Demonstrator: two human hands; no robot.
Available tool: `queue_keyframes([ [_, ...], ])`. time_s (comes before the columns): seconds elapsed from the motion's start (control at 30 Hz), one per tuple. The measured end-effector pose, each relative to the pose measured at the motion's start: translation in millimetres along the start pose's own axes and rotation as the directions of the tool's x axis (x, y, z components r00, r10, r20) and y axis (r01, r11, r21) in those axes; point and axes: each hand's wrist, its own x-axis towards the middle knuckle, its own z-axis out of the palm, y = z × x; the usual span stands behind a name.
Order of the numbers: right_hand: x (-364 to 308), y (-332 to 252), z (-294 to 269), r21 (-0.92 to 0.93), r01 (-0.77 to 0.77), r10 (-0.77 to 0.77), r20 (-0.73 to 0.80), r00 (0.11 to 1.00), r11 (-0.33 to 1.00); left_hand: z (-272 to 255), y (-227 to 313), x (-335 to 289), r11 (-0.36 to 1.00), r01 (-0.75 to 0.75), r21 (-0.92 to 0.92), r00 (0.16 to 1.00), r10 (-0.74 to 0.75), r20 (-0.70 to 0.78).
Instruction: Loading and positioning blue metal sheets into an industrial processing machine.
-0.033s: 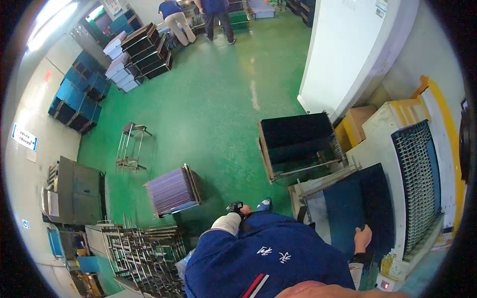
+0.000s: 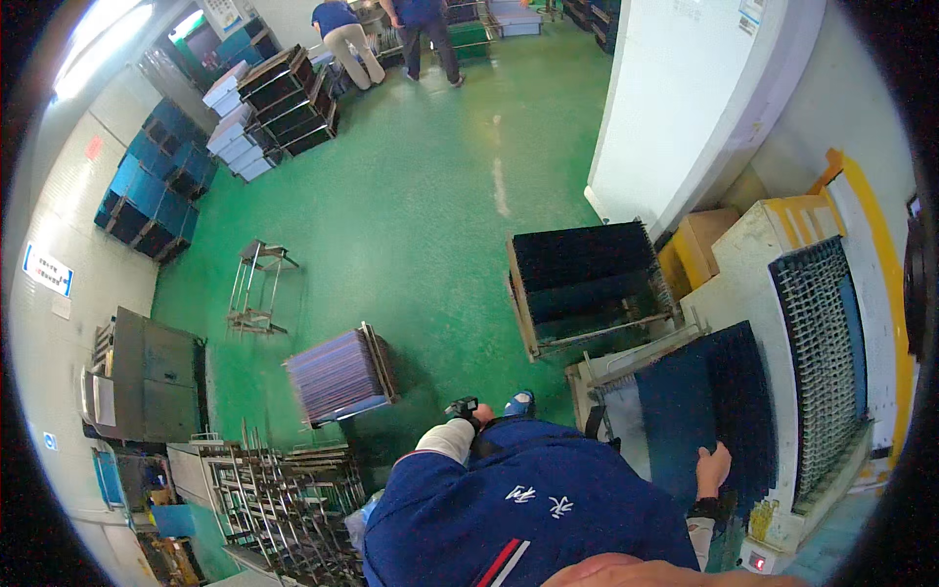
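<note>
The person's right hand (image 2: 714, 468) rests on the dark blue sheets (image 2: 675, 411), which lie in a rack (image 2: 641, 355) at lower right; its fingers are curled, but whether they are clamped on a sheet cannot be told. The left hand (image 2: 484, 415), well apart from the right, shows only in part, and its grip cannot be made out. Just beyond the sheets, an open frame (image 2: 523, 298) holds closely ranked black panels (image 2: 582, 256); to the left, a smaller frame (image 2: 381, 364) on the green floor (image 2: 440, 196) holds purplish panels (image 2: 337, 377). Farther back, black crates (image 2: 289, 98) stand stacked beside pale boxes (image 2: 235, 137). The blue jacket (image 2: 440, 519) bears white characters; a blue-bordered sign (image 2: 48, 270) at far left carries small dark lettering.
</note>
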Motion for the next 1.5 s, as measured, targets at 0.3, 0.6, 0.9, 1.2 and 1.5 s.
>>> queue_keyframes([
  [0.3, -8.6, -26.9, -35.7, 0.060, 0.015, -0.018, 0.059, 0.998, 0.998, 14.6, 21.3, 13.1, 0.969, 0.097, 0.228, 0.994, -0.107, 0.034],
  [0.6, -1.6, -33.3, -94.7, -0.062, 0.014, -0.014, 0.011, 1.000, 0.998, 28.2, 18.3, 30.9, 0.913, 0.142, 0.384, 0.978, -0.189, 0.088],
  [0.9, -6.4, 40.7, -186.4, 0.231, 0.038, -0.015, -0.101, 0.995, 0.972, 19.9, -2.1, 29.6, 0.977, -0.144, 0.158, 0.990, 0.142, 0.018],
  [1.2, -67.7, 79.0, -243.0, 0.894, -0.096, 0.297, -0.043, 0.954, 0.438, 27.8, 20.9, 81.5, 0.926, 0.035, 0.376, 0.996, -0.063, 0.063],
  [1.5, -86.4, 57.2, -153.4, 0.724, -0.145, 0.473, -0.273, 0.838, 0.674, -39.7, 42.9, 54.0, 0.905, -0.274, 0.324, 0.927, 0.159, 0.341],
])
